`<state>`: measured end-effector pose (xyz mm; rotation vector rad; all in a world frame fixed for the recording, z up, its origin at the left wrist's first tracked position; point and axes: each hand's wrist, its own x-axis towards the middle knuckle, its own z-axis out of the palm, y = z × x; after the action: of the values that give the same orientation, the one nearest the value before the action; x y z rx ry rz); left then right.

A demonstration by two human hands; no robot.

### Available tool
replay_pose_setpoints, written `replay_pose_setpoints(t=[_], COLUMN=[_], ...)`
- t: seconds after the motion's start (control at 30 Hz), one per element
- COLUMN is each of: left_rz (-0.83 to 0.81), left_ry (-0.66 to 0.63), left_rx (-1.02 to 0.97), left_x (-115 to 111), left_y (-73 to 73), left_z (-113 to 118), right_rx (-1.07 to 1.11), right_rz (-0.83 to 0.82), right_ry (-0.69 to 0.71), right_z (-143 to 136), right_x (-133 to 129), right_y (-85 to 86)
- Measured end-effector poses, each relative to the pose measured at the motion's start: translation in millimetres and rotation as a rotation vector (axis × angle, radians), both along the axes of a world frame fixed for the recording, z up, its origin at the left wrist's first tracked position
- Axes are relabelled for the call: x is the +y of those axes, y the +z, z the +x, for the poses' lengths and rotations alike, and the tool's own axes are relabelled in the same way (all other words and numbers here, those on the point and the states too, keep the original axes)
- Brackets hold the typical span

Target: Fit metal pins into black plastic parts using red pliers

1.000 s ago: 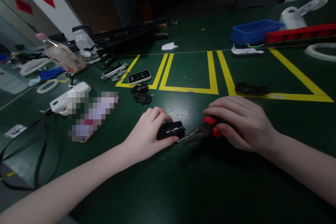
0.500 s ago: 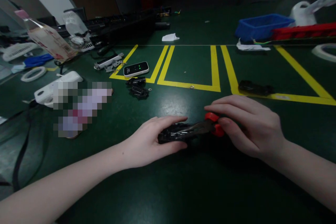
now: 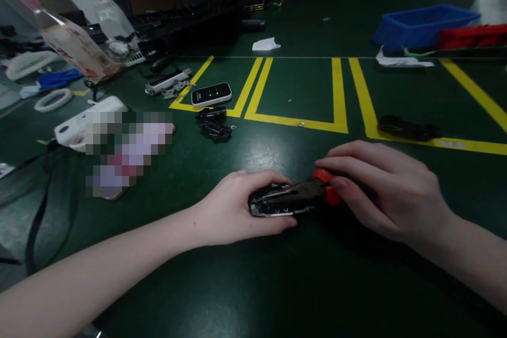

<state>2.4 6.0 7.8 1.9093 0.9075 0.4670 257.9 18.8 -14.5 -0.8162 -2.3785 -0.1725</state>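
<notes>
Between my hands is a black mechanical part (image 3: pixel 283 199) with silvery spots along its near side and two red round pieces (image 3: pixel 331 195) at its right end. My left hand (image 3: pixel 241 208) wraps around the left end of this part, thumb and fingers along opposite sides. My right hand (image 3: pixel 384 190) pinches at the red pieces with thumb and fingertips. Whether the red pieces belong to the black part or to a tool against it, I cannot tell. Another dark part (image 3: pixel 407 128) lies at the right, across yellow tape.
Beyond my hands lie small black parts (image 3: pixel 216 129), a metal ring (image 3: pixel 233 128) and a white-edged device (image 3: pixel 212 94) with green lights. A pixelated object (image 3: pixel 138 156) and a white power strip (image 3: pixel 93 121) are left. A blue bin (image 3: pixel 425 26) stands back right.
The black part has rolled a little between my hands, so more of its spotted near side shows. Both hands keep their hold, and the view has shifted slightly.
</notes>
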Motion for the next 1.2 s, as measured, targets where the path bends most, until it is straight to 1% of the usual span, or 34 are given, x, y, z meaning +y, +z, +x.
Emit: replay_pose_setpoints(t=[0.27,0.37,0.5,0.63,0.73,0.83,0.93,1.0,1.03,1.1,1.2], left_rz=[0.025,0.036,0.047,0.092,0.114,0.161,0.179,0.166,0.15,0.103,0.045], left_ry=[0.012,0.009,-0.018,-0.03,-0.069,-0.141,-0.215,-0.238,-0.236,-0.189,-0.03], left_rx=[0.064,0.059,0.059,0.128,0.18,0.211,0.211,0.195,0.18,0.137,0.065], left_x=[-0.3,-0.2,1.3,2.3,3.0,5.3,8.1,8.9,8.8,7.7,4.4], left_y=[-0.7,-1.0,-1.1,1.5,2.8,1.8,0.5,0.2,0.2,-0.1,-1.7], left_z=[-0.5,-0.5,0.0,0.9,0.8,-0.2,-1.6,-2.1,-2.1,-1.5,0.5], right_rx=[-0.035,-0.035,-0.038,-0.039,-0.022,-0.021,-0.044,-0.05,-0.05,-0.055,-0.083], right_rz=[0.031,0.035,-0.01,-0.063,-0.043,-0.033,-0.031,-0.017,-0.009,-0.004,-0.055], right_ry=[-0.008,-0.013,-0.049,-0.064,-0.03,-0.003,-0.004,-0.006,-0.004,-0.017,-0.096], right_z=[0.6,-0.5,-4.8,-7.0,-4.1,0.2,2.1,1.1,-0.1,-3.2,-7.8], right_x=[-0.4,-1.0,-4.5,-5.3,-2.1,1.5,2.9,2.6,2.0,-0.1,-5.2], right_y=[1.4,1.4,3.2,5.6,4.7,2.0,0.8,1.9,3.0,6.2,12.2])
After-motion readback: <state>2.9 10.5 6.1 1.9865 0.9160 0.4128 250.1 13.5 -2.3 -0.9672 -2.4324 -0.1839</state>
